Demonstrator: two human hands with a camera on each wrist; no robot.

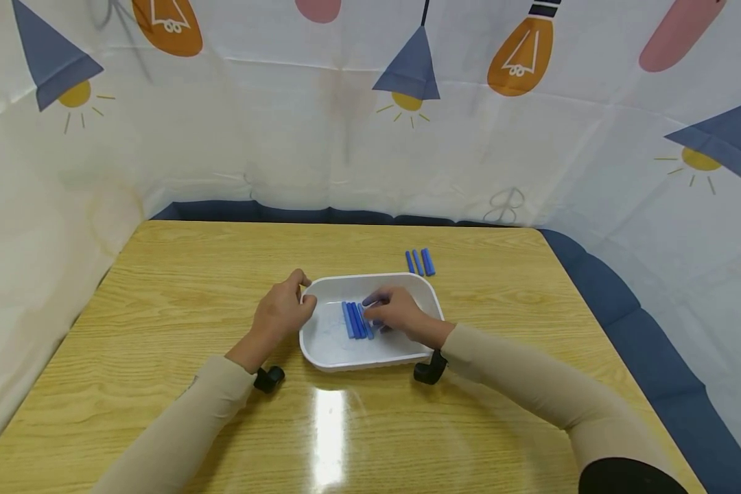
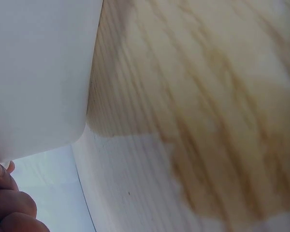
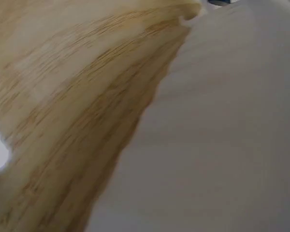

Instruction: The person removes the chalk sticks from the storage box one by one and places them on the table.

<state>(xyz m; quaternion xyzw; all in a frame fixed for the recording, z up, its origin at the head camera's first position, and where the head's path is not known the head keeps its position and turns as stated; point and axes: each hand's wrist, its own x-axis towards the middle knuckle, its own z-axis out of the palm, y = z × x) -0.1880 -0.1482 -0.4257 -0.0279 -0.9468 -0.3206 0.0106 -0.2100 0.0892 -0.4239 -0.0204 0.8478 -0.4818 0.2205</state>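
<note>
A white tray stands on the table, and its outer wall fills the left of the left wrist view. My left hand grips the tray's upper left corner, thumb by the rim; its fingers show curled in the left wrist view. Inside the tray several blue sticks lie side by side, roughly parallel. My right hand reaches over the right rim and pinches the rightmost blue stick of the row, its fingertips partly hiding it. In the right wrist view the tray wall hides that hand's fingers.
A few more blue sticks lie on the wooden table behind the tray's right end. A white printed cloth hangs behind the table. Dark blue padding runs along the right edge.
</note>
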